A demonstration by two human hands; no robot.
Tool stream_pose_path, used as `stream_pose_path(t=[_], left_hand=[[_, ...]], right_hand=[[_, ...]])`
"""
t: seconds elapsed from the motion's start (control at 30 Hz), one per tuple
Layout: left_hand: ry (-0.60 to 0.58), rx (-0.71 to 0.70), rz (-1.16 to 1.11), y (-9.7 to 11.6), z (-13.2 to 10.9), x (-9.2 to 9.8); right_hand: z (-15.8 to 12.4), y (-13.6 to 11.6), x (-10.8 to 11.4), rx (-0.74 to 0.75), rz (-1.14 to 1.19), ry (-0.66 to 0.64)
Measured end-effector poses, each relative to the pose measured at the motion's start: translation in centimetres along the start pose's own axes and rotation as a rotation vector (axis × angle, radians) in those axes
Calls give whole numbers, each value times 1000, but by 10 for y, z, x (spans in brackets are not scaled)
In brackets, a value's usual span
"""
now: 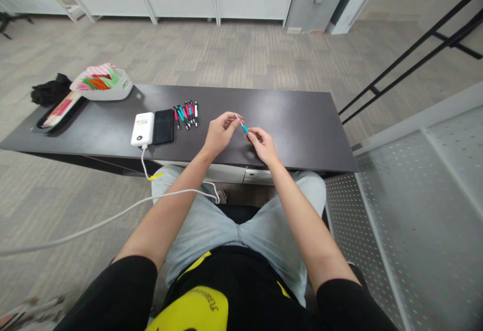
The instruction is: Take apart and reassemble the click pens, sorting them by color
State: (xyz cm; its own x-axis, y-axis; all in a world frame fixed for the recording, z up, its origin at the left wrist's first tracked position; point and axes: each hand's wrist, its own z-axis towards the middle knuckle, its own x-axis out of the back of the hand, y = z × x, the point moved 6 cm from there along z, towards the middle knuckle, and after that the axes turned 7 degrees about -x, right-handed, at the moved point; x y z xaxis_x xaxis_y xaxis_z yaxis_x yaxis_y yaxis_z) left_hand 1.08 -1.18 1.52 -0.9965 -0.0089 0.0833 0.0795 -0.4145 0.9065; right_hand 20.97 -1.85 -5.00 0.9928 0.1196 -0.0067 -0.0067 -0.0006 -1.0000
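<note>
Both my hands hover over the middle of a dark table (302, 119). My left hand (220, 132) pinches the white upper end of a teal pen (243, 126) with its fingertips. My right hand (262, 142) is closed on the pen's lower end, so the pen runs slanted between the two hands. To the left of my hands, several pink, teal and white pens (185, 114) lie side by side on the table.
A black phone (163, 126) and a white power bank (142, 129) with a white cable (113, 218) lie left of the pens. A white bin of colourful items (102, 83), a dark tray (56, 113) and black cloth (49, 91) occupy the left end. Perforated metal steps (415, 210) stand right.
</note>
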Motion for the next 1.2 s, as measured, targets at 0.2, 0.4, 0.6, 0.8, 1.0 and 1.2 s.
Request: stream_pose_path(t=[0.2, 0.4, 0.6, 0.8, 1.0, 1.2], left_hand=[[-38, 25, -56, -4, 3, -6], [12, 4, -43, -4, 2, -4], [51, 8, 21, 1, 1, 3], [-14, 27, -20, 2, 2, -3], [35, 23, 13, -3, 8, 9], [-11, 18, 483, -31, 20, 31]], right_hand=[[0, -1, 0, -13, -9, 7], [-2, -4, 2, 8, -29, 42], [-1, -3, 3, 10, -50, 52], [-1, -5, 2, 9, -42, 51], [0, -4, 5, 17, -17, 75], [3, 2, 8, -12, 46, 103]])
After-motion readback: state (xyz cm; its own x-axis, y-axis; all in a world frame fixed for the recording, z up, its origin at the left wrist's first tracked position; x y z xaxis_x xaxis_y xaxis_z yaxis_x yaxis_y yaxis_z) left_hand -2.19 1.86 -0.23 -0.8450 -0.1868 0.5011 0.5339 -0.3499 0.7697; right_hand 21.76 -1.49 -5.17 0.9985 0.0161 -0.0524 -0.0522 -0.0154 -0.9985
